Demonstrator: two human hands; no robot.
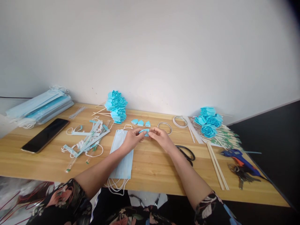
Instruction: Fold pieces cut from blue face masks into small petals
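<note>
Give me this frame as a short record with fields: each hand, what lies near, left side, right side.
Left hand: pinches one end of a small blue piece
Right hand: pinches its other end
Beyond the hands: three blue petal-shaped pieces in a row
Under left forearm: pleated face masks, count unclear
Left side: phone, mask stack, blue flowers
Right side: glue gun, more blue flowers

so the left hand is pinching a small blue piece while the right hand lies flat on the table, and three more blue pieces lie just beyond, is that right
Not quite: the right hand isn't flat on the table. The head view shows it pinching the small blue piece too, opposite the left hand. The three more blue pieces do lie just beyond.
</note>
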